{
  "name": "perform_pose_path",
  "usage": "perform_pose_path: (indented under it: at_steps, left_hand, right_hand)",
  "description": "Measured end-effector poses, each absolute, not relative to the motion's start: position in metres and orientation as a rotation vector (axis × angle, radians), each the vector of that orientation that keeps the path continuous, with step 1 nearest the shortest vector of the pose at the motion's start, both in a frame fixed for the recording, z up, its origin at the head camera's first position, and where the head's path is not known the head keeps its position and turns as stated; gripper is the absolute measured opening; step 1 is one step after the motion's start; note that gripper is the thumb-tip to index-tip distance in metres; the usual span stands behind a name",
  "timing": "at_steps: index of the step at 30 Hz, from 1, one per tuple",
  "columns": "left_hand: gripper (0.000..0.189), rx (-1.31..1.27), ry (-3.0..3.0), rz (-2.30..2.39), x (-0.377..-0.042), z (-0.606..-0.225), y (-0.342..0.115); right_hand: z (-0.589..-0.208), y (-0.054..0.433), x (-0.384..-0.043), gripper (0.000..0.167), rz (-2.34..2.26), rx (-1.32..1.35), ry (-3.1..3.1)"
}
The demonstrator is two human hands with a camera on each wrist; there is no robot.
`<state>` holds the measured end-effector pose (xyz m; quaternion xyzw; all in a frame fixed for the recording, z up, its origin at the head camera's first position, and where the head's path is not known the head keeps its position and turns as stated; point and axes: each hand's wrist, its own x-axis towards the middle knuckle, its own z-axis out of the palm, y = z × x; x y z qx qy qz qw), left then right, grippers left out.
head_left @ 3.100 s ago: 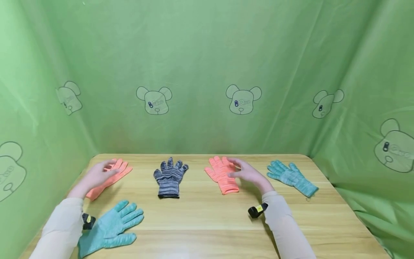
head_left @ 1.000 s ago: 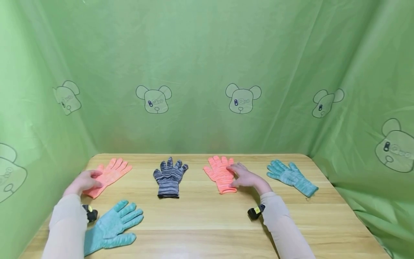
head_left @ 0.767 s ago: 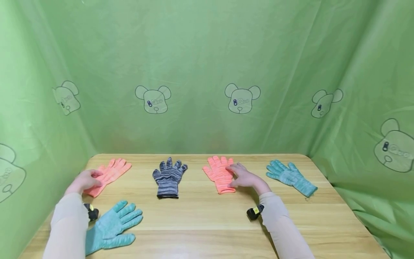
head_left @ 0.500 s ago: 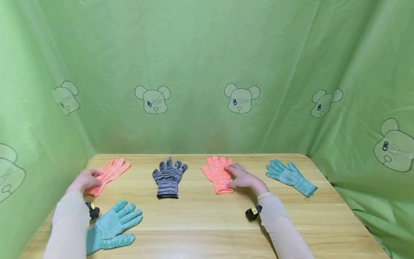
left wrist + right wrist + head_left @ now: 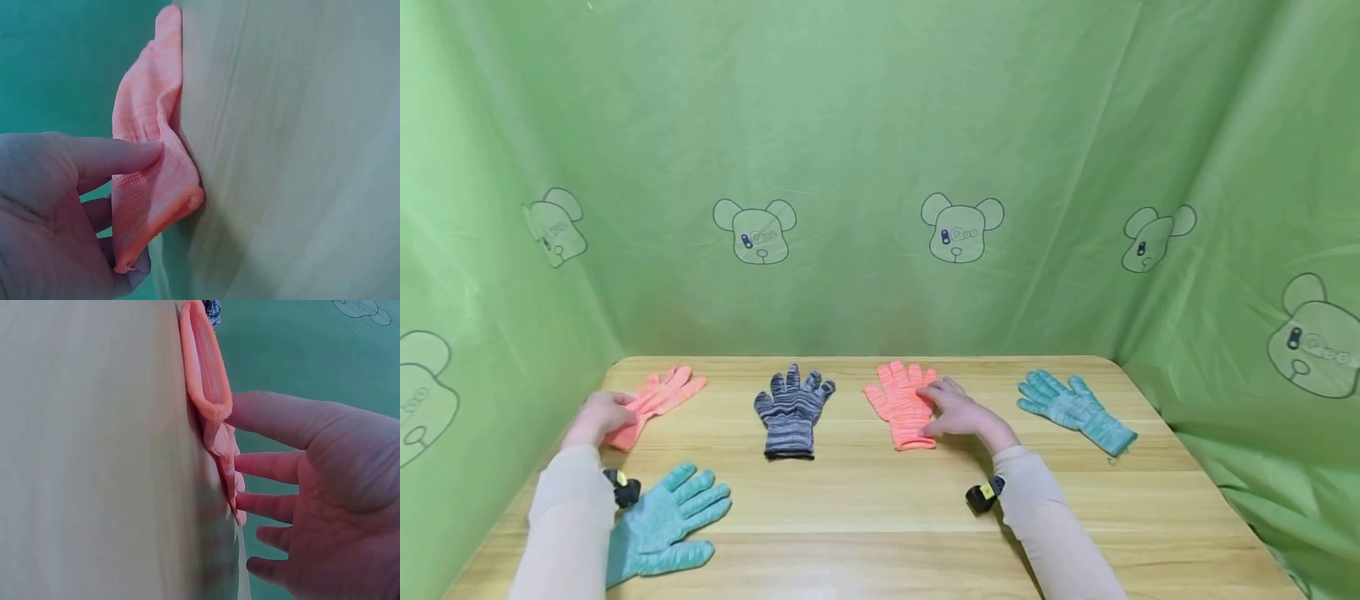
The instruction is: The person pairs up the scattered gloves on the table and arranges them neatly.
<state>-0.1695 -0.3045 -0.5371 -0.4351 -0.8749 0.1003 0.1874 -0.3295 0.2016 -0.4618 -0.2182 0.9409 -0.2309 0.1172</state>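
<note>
At the table's far left, my left hand (image 5: 598, 414) holds a coral pink knit glove (image 5: 658, 398) near its cuff. The left wrist view shows the thumb on one side of the cuff (image 5: 164, 215) and fingers behind it, with the knit bunched beside the thumb. Right of centre lies a second coral glove (image 5: 901, 408), palm flat and fingers pointing away. My right hand (image 5: 958, 410) rests on its right side with fingers spread and nearly straight. In the right wrist view, thumb and fingertips (image 5: 240, 464) touch this glove, whose cuff (image 5: 206, 369) gapes.
A grey-black striped glove (image 5: 793, 412) lies between the coral ones. One teal glove (image 5: 1067, 408) is at the right; another teal glove (image 5: 662, 525) lies in front of the left forearm, its cuff partly hidden. Green curtains (image 5: 865, 292) enclose the wooden table (image 5: 865, 500).
My left hand has come back to the cuff of the left coral glove, which is now creased and slightly shifted. My right hand has slid the other coral glove a little left.
</note>
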Motion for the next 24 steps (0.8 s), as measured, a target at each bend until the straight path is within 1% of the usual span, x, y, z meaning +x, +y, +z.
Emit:
perform_pose_path:
  at_steps: [9,16,24]
  left_hand:
    - [0.073,-1.188,-2.586,0.361,-0.168,-0.53,-0.306]
    - [0.071,-1.157,-2.768,0.276,-0.168,-0.525,-0.303]
    - [0.067,-1.217,-2.66,0.346,-0.169,-0.526,-0.303]
  right_hand:
    - [-0.46,0.194,-0.327,0.079,-0.643,-0.639,2.755]
    - [-0.459,0.192,-0.325,0.079,-0.617,-0.629,2.773]
    - [-0.461,0.19,-0.325,0.081,-0.602,-0.624,2.79]
